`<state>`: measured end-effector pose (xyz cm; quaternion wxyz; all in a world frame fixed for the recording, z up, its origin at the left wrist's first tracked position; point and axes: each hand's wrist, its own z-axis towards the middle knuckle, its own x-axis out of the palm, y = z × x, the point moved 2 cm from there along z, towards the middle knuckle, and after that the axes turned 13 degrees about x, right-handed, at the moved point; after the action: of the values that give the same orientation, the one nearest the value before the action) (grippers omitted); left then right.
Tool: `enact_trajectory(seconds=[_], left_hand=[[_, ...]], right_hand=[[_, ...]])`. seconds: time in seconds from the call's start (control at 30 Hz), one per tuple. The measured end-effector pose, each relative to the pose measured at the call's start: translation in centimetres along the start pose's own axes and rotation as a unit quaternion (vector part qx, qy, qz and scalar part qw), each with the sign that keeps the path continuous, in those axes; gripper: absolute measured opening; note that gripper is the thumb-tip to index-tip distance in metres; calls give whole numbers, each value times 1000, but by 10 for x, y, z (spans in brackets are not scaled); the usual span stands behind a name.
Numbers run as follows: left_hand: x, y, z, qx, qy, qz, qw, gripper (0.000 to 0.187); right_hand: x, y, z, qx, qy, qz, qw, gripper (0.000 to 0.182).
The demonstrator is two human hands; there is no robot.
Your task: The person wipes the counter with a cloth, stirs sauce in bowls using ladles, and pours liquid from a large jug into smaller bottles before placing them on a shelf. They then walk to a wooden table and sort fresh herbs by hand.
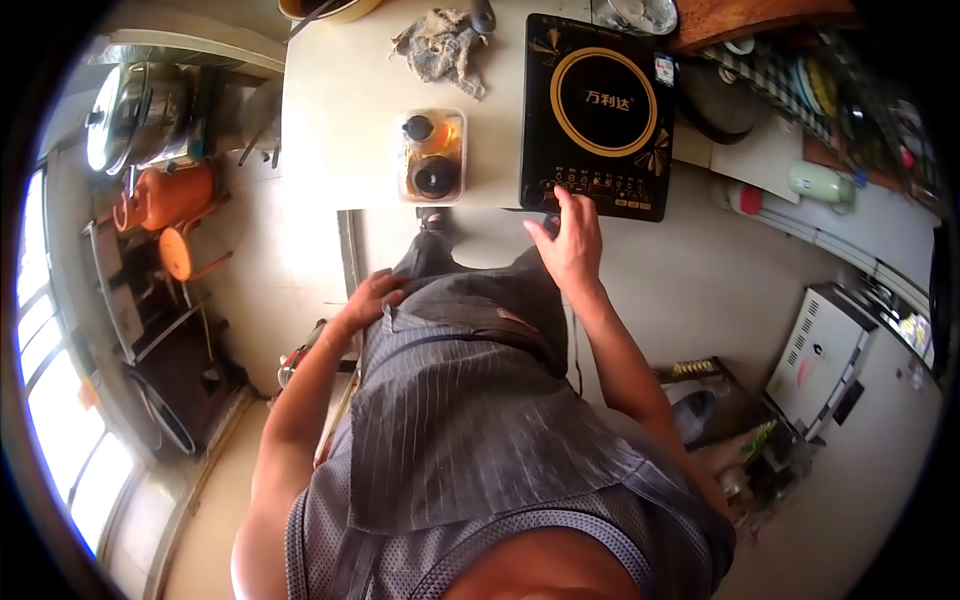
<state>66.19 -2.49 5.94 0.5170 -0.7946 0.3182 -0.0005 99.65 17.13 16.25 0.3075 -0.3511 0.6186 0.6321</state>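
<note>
My right hand (573, 243) is at the front edge of a black induction cooktop (603, 100). Its index finger reaches onto the control panel, while the thumb stands apart; nothing is held. On my left thigh, against the dark striped apron (470, 430), rests my left hand (374, 298) with its fingers laid on the cloth. Left of the cooktop, a clear plastic tray (434, 198) at the table edge holds two dark-capped containers, one with amber liquid. Behind it lies a crumpled grey rag (440, 50).
The white table (340, 130) ends just ahead of my legs. An orange gas cylinder (175, 197) and a shiny pot (125, 115) are at the left. A metal bowl (643, 14) sits behind the cooktop. To the right are a green container (822, 185) and a white cabinet (820, 355).
</note>
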Motion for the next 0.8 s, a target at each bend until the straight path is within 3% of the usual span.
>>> enact_trajectory(seconds=[0.13,0.3,0.37,0.47,0.8], left_hand=[[-60,10,-15,-36,13,42,998,41],[-82,52,-28,-30,16,51,998,43],[-93,36,-30,-41,4,35,999,44],[-88,57,-22,-16,-12,19,1000,42],[-90,54,-19,27,-53,-26,998,42]], right_hand=[[36,7,-1,36,-40,-66,996,56],[34,28,-5,29,-69,-82,994,46],[31,45,-3,18,-65,-70,995,45],[37,76,0,9,4,-4,1000,45],[61,160,20,-85,111,-70,988,44]])
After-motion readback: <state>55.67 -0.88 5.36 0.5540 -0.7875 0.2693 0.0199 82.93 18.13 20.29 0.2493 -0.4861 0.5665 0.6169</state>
